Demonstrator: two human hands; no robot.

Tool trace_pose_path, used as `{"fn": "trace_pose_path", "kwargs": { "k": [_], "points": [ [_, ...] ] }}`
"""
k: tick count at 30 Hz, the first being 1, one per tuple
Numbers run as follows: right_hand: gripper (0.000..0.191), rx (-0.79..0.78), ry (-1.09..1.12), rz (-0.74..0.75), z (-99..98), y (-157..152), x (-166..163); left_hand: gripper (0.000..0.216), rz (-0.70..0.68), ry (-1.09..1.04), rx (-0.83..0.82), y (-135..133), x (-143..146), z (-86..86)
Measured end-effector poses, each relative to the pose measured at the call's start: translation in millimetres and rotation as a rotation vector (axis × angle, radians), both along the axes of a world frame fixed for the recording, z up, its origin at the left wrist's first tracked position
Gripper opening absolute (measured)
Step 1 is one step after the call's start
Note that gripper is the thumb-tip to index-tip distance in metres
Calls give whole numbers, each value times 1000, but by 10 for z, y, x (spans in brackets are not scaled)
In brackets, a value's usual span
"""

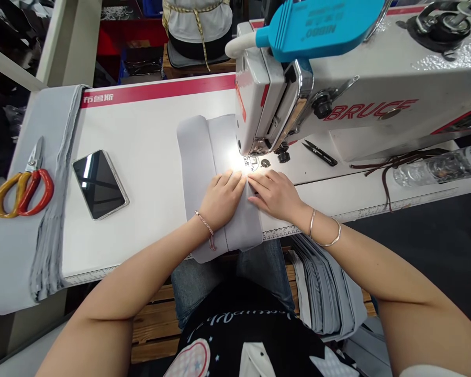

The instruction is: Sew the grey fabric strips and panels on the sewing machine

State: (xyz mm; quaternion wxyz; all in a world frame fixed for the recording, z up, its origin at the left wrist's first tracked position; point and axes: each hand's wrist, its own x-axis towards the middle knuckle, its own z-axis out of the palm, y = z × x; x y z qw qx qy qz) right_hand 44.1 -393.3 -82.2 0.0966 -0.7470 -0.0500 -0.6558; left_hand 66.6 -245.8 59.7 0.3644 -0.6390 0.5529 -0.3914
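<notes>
A grey fabric piece (198,157) with a seam line down it lies under the head of a white sewing machine (255,94), its near end hanging over the table edge. My left hand (223,198) rests flat on the fabric, fingers stretched toward the lit needle area (253,161). On the fabric's right edge, just in front of the presser foot, lie the fingertips of my right hand (277,193). Its fingers are extended and the thumb is apart from them. Both hands' fingertips nearly meet. The needle tip is lost in the glare.
Left on the table are a phone (101,184), a grey fabric stack (58,209) and scissors (25,186). Black thread snips (320,153), brown cords (387,166) and a plastic bottle (435,168) lie right. More grey pieces (329,293) are stacked below. Another person (200,26) is beyond the table.
</notes>
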Motion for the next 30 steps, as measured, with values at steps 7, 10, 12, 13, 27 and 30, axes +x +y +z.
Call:
{"fn": "trace_pose_path", "kwargs": {
  "k": [7, 10, 12, 13, 27, 30],
  "points": [
    [52, -46, -49, -15, -110, 75, -52, 40, -32, 13, -13, 87, -17, -87],
    [53, -41, -51, -12, -106, 66, -34, 40, -50, 16, -17, 87, -1, -77],
    [54, -35, -64, -4, -102, 58, -24, 40, -64, 21, -13, 83, 10, -63],
    [55, -34, -67, 1, -99, 55, -20, 40, -69, 24, -13, 80, 15, -55],
    [57, 14, -12, 52, -29, 23, 25, 40, -29, 63, -19, 1, 60, 31],
    [53, 57, -55, 68, -44, 37, 7, 41, -17, 41, -19, -8, 52, 27]
  ]
}}
